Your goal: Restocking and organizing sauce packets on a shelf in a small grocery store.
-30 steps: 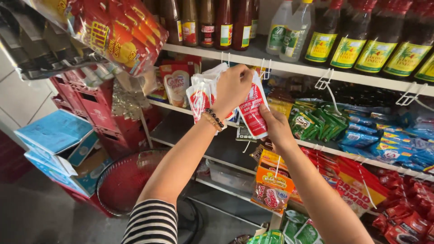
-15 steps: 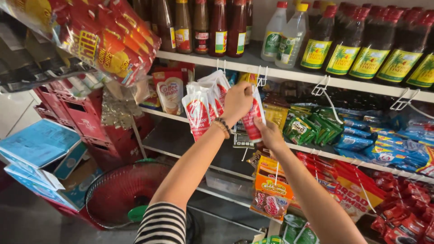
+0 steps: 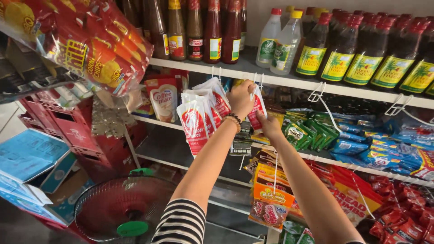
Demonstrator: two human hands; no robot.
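My left hand [image 3: 239,98], a beaded bracelet at its wrist, is raised to the edge of the shelf [image 3: 289,81] and pinches the top of a red and white sauce sachet [image 3: 257,107] right under a white wire hook [image 3: 260,79]. My right hand [image 3: 269,124] holds the lower end of the same sachet from below. Just left of my left hand, a bunch of several identical sachets [image 3: 199,122] hangs from another hook [image 3: 216,72].
Bottles of brown sauce [image 3: 212,27] and vinegar [image 3: 348,49] stand on the shelf above. Green and blue packets [image 3: 316,133] hang to the right, orange packets [image 3: 271,199] below. A bag of corn chips [image 3: 90,40] hangs at upper left, red crates [image 3: 68,126] and a red fan [image 3: 126,208] lower left.
Both hands have lifted the single sachet a little, up to the wire hook at the shelf edge. The view has shifted slightly down and to the right.
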